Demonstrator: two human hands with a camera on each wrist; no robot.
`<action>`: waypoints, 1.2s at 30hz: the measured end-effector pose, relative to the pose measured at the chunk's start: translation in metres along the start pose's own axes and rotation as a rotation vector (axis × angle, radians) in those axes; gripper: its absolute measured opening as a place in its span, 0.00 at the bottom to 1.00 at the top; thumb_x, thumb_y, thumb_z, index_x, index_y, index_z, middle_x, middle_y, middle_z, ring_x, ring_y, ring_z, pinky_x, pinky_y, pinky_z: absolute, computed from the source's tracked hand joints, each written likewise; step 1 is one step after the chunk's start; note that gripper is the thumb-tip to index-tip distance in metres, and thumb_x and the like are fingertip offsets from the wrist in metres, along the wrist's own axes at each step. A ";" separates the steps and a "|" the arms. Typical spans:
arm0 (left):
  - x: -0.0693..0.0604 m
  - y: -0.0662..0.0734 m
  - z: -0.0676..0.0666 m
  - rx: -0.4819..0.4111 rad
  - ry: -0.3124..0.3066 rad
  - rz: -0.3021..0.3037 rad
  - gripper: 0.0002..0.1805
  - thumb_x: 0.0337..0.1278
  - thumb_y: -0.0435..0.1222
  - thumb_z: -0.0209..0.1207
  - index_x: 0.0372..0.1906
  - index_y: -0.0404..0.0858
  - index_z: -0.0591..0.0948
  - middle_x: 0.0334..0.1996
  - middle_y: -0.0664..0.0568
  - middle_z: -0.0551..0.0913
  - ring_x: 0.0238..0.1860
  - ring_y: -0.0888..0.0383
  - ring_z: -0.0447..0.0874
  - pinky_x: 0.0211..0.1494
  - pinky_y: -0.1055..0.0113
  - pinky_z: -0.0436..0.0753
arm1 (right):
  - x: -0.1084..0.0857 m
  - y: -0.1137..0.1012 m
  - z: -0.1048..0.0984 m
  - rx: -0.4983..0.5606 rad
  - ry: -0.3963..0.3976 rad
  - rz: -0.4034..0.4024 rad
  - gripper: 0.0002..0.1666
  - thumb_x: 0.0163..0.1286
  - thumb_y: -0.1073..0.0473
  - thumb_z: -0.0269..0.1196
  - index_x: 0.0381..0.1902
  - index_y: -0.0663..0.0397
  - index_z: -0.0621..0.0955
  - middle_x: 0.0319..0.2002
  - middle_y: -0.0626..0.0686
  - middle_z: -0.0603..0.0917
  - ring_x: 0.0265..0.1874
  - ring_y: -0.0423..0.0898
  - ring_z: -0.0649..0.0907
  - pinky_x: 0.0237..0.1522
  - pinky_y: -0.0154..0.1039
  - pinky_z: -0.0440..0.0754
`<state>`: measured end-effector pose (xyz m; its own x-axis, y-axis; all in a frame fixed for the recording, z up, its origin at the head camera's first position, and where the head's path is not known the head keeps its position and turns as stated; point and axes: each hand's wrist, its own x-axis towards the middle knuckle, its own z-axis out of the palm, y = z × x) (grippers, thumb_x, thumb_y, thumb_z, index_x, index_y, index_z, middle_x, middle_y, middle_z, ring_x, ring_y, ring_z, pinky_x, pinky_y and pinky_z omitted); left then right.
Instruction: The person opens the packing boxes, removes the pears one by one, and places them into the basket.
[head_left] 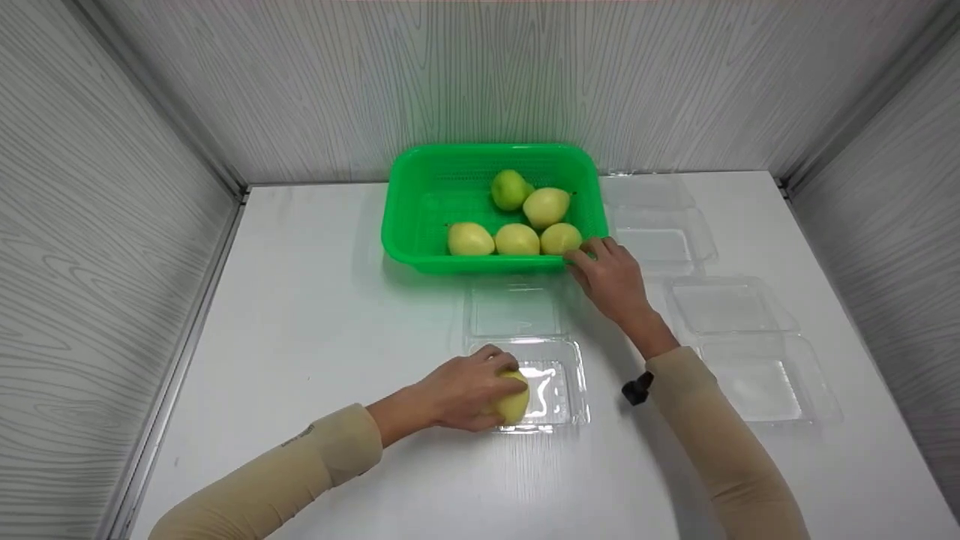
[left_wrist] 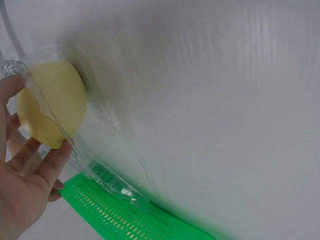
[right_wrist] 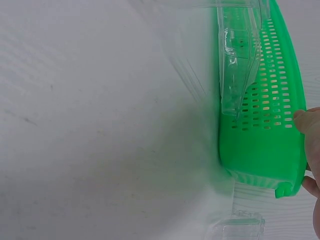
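Observation:
My left hand holds a yellow-green pear at the left side of an open clear plastic clamshell box. Its fingers curl round the fruit; in the left wrist view the pear shows partly through the box's clear wall. My right hand grips the front right rim of a green plastic basket. In the right wrist view the thumb lies against the basket's outer side, while the other fingertips are hidden. Several pears lie inside the basket, mostly along its front and right.
Two more open clear boxes stand on the right, one farther back and one nearer. A small black object shows at the right sleeve. Wood-grain panels enclose the white table at the back and sides.

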<state>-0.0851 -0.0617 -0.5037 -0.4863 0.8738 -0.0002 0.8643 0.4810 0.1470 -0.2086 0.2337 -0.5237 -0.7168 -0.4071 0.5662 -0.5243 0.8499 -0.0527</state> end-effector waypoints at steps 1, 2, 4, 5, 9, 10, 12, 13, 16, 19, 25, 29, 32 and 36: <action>0.001 -0.001 0.001 -0.006 -0.003 0.002 0.21 0.61 0.51 0.68 0.58 0.54 0.83 0.60 0.51 0.82 0.63 0.50 0.78 0.44 0.61 0.92 | 0.000 0.000 0.000 0.002 -0.002 0.001 0.08 0.70 0.57 0.72 0.46 0.49 0.86 0.41 0.58 0.84 0.42 0.59 0.83 0.39 0.52 0.87; 0.001 -0.001 0.001 -0.011 -0.006 0.003 0.21 0.61 0.51 0.68 0.58 0.54 0.83 0.61 0.51 0.82 0.63 0.50 0.78 0.44 0.61 0.92 | 0.000 0.000 0.000 0.004 -0.004 0.002 0.08 0.70 0.57 0.72 0.46 0.50 0.86 0.41 0.58 0.84 0.42 0.59 0.83 0.40 0.53 0.87; 0.003 -0.002 0.002 -0.025 -0.012 0.007 0.22 0.61 0.52 0.68 0.59 0.53 0.83 0.61 0.50 0.81 0.63 0.50 0.78 0.45 0.61 0.92 | 0.000 0.000 0.000 0.006 -0.012 0.005 0.08 0.71 0.57 0.71 0.46 0.50 0.86 0.42 0.58 0.84 0.42 0.59 0.83 0.40 0.53 0.87; 0.005 -0.003 0.002 -0.034 -0.014 0.008 0.23 0.61 0.52 0.69 0.59 0.53 0.83 0.61 0.50 0.81 0.63 0.50 0.78 0.46 0.61 0.92 | 0.000 0.000 0.000 0.007 -0.013 0.006 0.08 0.71 0.57 0.71 0.46 0.50 0.86 0.42 0.58 0.84 0.43 0.59 0.83 0.41 0.53 0.87; 0.012 -0.005 0.001 -0.058 -0.018 0.018 0.23 0.61 0.53 0.69 0.59 0.53 0.83 0.60 0.50 0.82 0.62 0.49 0.79 0.49 0.61 0.91 | 0.000 0.001 -0.001 0.005 -0.021 0.013 0.08 0.72 0.57 0.71 0.47 0.51 0.86 0.42 0.58 0.84 0.43 0.59 0.83 0.41 0.53 0.87; 0.014 -0.005 0.001 -0.061 -0.017 0.023 0.23 0.61 0.54 0.69 0.59 0.53 0.83 0.60 0.50 0.82 0.62 0.49 0.79 0.49 0.61 0.91 | 0.000 0.001 -0.001 0.004 -0.023 0.014 0.08 0.72 0.57 0.70 0.47 0.51 0.86 0.42 0.58 0.84 0.43 0.59 0.83 0.42 0.53 0.87; 0.018 -0.005 0.001 -0.069 -0.015 0.032 0.23 0.60 0.54 0.69 0.58 0.53 0.83 0.59 0.50 0.82 0.61 0.49 0.79 0.49 0.61 0.90 | 0.000 0.001 -0.001 0.005 -0.025 0.012 0.08 0.73 0.56 0.70 0.47 0.51 0.86 0.42 0.58 0.84 0.43 0.59 0.83 0.41 0.53 0.87; 0.019 -0.006 0.001 -0.077 -0.019 0.036 0.24 0.60 0.54 0.69 0.58 0.52 0.83 0.59 0.50 0.82 0.60 0.49 0.79 0.49 0.61 0.90 | 0.000 0.001 -0.001 0.007 -0.026 0.009 0.08 0.73 0.56 0.70 0.47 0.51 0.86 0.42 0.58 0.84 0.42 0.59 0.83 0.41 0.53 0.87; 0.021 -0.006 0.003 -0.112 -0.029 0.039 0.25 0.59 0.54 0.70 0.59 0.52 0.83 0.59 0.50 0.82 0.60 0.49 0.79 0.48 0.62 0.89 | -0.001 0.000 -0.001 0.013 -0.024 0.001 0.08 0.73 0.57 0.70 0.47 0.51 0.86 0.42 0.58 0.84 0.42 0.60 0.83 0.40 0.54 0.86; 0.023 -0.007 0.004 -0.145 -0.037 0.037 0.26 0.58 0.53 0.71 0.60 0.51 0.83 0.60 0.49 0.81 0.60 0.49 0.78 0.48 0.62 0.89 | -0.001 0.000 0.000 0.013 -0.017 0.001 0.08 0.72 0.57 0.70 0.47 0.51 0.86 0.42 0.58 0.84 0.41 0.59 0.83 0.40 0.53 0.86; 0.026 -0.007 0.005 -0.153 -0.018 0.049 0.25 0.58 0.53 0.71 0.59 0.51 0.84 0.59 0.50 0.81 0.60 0.49 0.79 0.48 0.62 0.89 | 0.000 0.000 0.000 0.001 0.006 -0.001 0.08 0.72 0.56 0.70 0.46 0.50 0.86 0.41 0.58 0.84 0.41 0.59 0.83 0.38 0.53 0.86; 0.028 -0.005 0.006 -0.142 -0.009 0.055 0.24 0.59 0.53 0.70 0.58 0.51 0.84 0.59 0.50 0.81 0.60 0.50 0.79 0.48 0.62 0.90 | 0.000 0.000 0.000 0.000 0.005 -0.001 0.07 0.73 0.55 0.69 0.45 0.50 0.86 0.41 0.58 0.84 0.42 0.58 0.83 0.38 0.53 0.86; 0.031 -0.005 0.007 -0.136 -0.023 0.054 0.23 0.58 0.53 0.70 0.58 0.52 0.83 0.59 0.50 0.81 0.60 0.50 0.78 0.47 0.63 0.90 | 0.000 0.000 0.001 0.000 -0.004 0.002 0.08 0.73 0.55 0.69 0.46 0.50 0.86 0.41 0.58 0.84 0.42 0.59 0.83 0.39 0.53 0.86; 0.034 -0.006 0.008 -0.117 -0.048 0.052 0.25 0.56 0.53 0.71 0.58 0.52 0.83 0.60 0.51 0.80 0.60 0.50 0.77 0.48 0.63 0.89 | 0.000 0.000 0.001 0.003 -0.006 0.003 0.08 0.73 0.55 0.70 0.46 0.50 0.86 0.41 0.58 0.84 0.41 0.59 0.83 0.39 0.53 0.86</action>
<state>-0.1054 -0.0342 -0.5119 -0.4317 0.9013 -0.0368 0.8661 0.4255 0.2623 -0.2090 0.2338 -0.5246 -0.7212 -0.4063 0.5610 -0.5234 0.8502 -0.0572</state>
